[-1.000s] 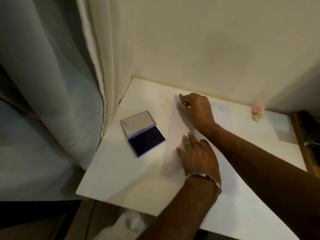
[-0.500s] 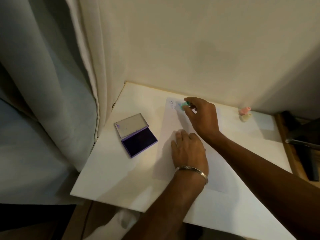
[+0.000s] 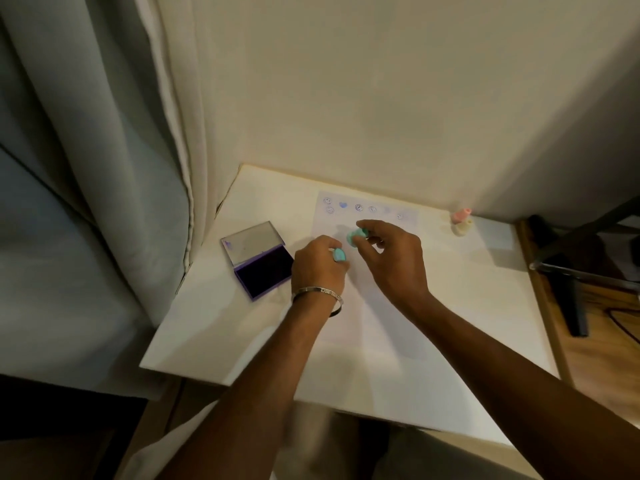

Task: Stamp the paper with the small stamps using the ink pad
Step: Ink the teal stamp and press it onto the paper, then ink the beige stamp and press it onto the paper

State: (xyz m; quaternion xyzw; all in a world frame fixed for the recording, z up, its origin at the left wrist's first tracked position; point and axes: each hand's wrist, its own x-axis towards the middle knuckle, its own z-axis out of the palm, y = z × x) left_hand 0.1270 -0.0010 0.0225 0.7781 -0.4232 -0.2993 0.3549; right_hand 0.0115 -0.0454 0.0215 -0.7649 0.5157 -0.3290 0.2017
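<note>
A white paper lies on the white table, with a row of several purple stamp marks along its far edge. My right hand hovers over the paper and pinches a small teal stamp between thumb and fingers. My left hand, with a metal bangle on the wrist, is just left of it and holds a small teal piece at its fingertips. The two teal parts are close but apart. The purple ink pad lies open to the left of my left hand.
A pink stamp and a cream stamp stand together at the table's far right by the wall. A curtain hangs along the left edge. A wooden surface with dark metal bars borders the right side.
My right hand lifted the teal stamp off the paper's far-left corner and drew it back toward me. My left hand rose from lying flat on the paper and now holds a teal piece.
</note>
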